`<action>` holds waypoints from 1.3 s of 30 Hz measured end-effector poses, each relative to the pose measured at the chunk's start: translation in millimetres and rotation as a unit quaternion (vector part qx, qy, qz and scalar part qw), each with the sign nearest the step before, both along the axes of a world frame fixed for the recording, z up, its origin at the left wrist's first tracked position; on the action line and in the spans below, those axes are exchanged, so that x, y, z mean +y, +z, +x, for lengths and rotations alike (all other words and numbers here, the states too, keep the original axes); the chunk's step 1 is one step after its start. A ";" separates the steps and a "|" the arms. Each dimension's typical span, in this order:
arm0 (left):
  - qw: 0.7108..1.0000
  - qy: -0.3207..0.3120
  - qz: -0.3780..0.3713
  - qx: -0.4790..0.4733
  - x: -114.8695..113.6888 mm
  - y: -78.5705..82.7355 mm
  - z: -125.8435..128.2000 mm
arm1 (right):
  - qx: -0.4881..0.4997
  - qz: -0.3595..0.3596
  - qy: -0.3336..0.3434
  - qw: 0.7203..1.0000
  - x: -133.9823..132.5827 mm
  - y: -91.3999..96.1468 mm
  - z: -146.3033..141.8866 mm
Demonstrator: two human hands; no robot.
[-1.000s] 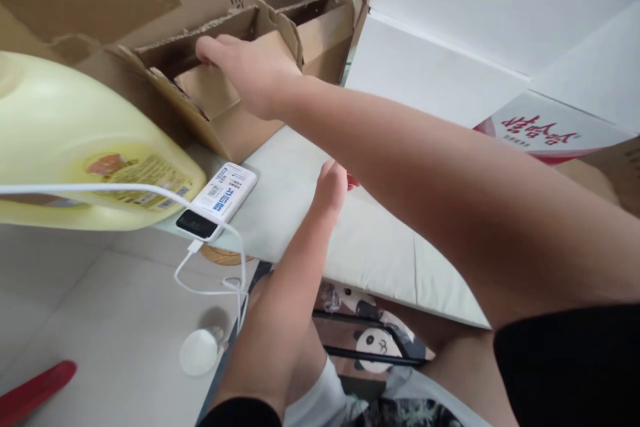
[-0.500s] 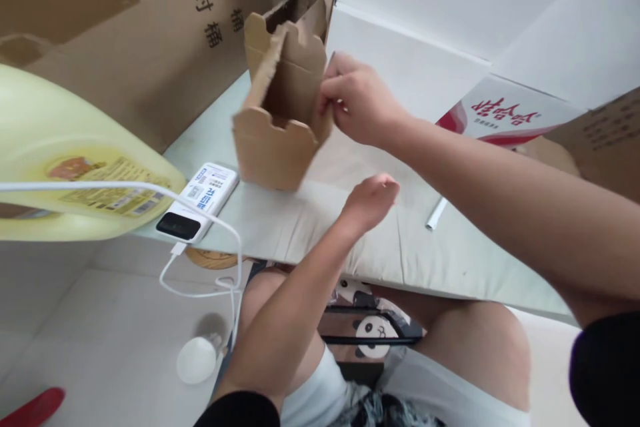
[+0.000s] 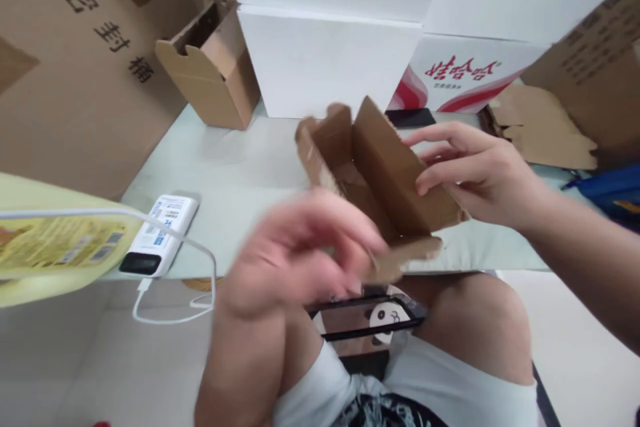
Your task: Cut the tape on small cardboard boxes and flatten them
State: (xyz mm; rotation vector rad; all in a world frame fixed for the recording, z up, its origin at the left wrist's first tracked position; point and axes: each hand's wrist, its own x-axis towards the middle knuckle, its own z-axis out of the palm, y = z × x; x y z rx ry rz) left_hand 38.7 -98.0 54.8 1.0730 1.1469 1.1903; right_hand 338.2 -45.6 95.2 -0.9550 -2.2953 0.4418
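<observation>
A small brown cardboard box [image 3: 380, 173] with open flaps is held tilted above the pale cushioned surface [image 3: 240, 167], over my lap. My right hand [image 3: 475, 170] grips its right side, fingers on a flap. My left hand [image 3: 295, 250], blurred with motion, is at the box's lower front edge and seems to touch its bottom flap. Another small open cardboard box [image 3: 210, 67] stands at the back left of the surface.
A white power bank [image 3: 160, 233] with a white cable [image 3: 175, 280] lies at the surface's left edge, beside a large yellow jug [image 3: 55, 247]. A big brown carton [image 3: 75, 53] stands left, white boxes [image 3: 325, 60] behind, flat cardboard pieces [image 3: 545, 123] at right.
My right hand has brought the small box from the back left toward me and tilted it. My left hand has risen to meet its lower edge. The view has swung right.
</observation>
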 end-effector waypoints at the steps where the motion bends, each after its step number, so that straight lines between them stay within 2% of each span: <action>1: 1.000 0.015 0.011 0.008 7.0 2.6 -4.8 | 0.019 -0.014 0.024 0.999 -8.5 2.4 0.5; 4: 0.994 0.066 0.080 0.037 34.5 6.2 0.4 | 0.050 -0.050 0.069 0.995 -24.4 7.8 0.1; 7: 0.980 0.097 0.153 0.079 55.6 1.2 17.2 | 0.053 -0.069 0.056 0.995 -23.3 7.3 2.4; 10: 0.985 0.052 0.125 0.107 62.3 -7.7 27.4 | 0.052 -0.038 0.050 0.997 -10.1 0.7 11.6; 12: 0.991 0.025 0.097 0.083 62.9 -13.0 29.7 | 0.048 0.002 0.047 0.998 -2.3 -7.4 23.2; 14: 0.995 0.011 0.090 0.047 64.4 -17.6 30.5 | 0.051 0.044 0.006 0.998 -3.1 -19.3 38.3; 17: 0.995 -0.006 0.096 0.030 69.8 -23.7 31.4 | 0.128 0.068 -0.138 0.980 -29.8 -45.0 59.4; 19: 0.994 -0.010 0.102 0.031 73.6 -27.3 32.1 | 0.243 0.062 -0.237 0.938 -61.5 -65.9 65.2; 20: 0.994 -0.011 0.105 0.033 75.1 -28.7 32.5 | 0.280 0.025 -0.252 0.926 -78.3 -76.3 64.2; 22: 0.993 -0.012 0.113 0.036 76.8 -30.5 33.7 | 0.320 -0.030 -0.229 0.919 -107.4 -94.6 54.4; 25: 0.992 -0.015 0.122 0.023 76.9 -30.9 36.4 | 0.326 -0.067 -0.231 0.914 -125.1 -109.6 26.9; 27: 0.992 -0.022 0.122 0.011 76.3 -30.4 37.8 | 0.317 -0.074 -0.260 0.909 -117.9 -110.6 9.6; 30: 0.991 -0.042 0.122 0.020 75.2 -29.7 36.8 | 0.292 -0.087 -0.290 0.907 -91.0 -104.9 -2.7; 35: 0.982 -0.070 0.154 0.082 74.4 -31.8 27.7 | 0.271 -0.118 -0.292 0.909 -47.1 -94.8 3.1; 39: 0.973 -0.081 0.198 0.081 76.6 -39.3 23.9 | 0.283 -0.149 -0.287 0.903 -40.0 -98.3 7.3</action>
